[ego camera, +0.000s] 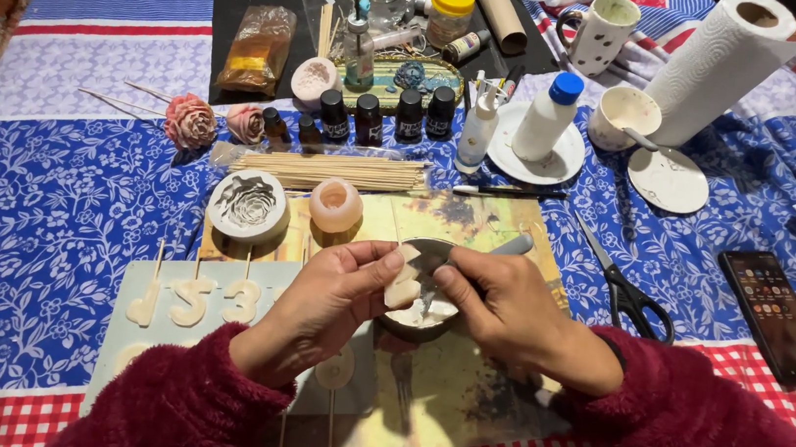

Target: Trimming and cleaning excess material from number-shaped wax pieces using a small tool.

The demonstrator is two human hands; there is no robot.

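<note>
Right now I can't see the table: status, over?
Left hand pinching cream piece. Right hand working small tool over bowl. Nothing blocking.

The light was soft and even, falling from above onto the cloth-covered surface [44,216], bright enough to show every colour. Shadows were faint and short beneath the white paper towel roll [720,65]. A mild sheen glared off the black phone screen [778,313]. The centre was sharp; the far edges bent outward slightly, and the dark top-left corner lay dim.
</note>
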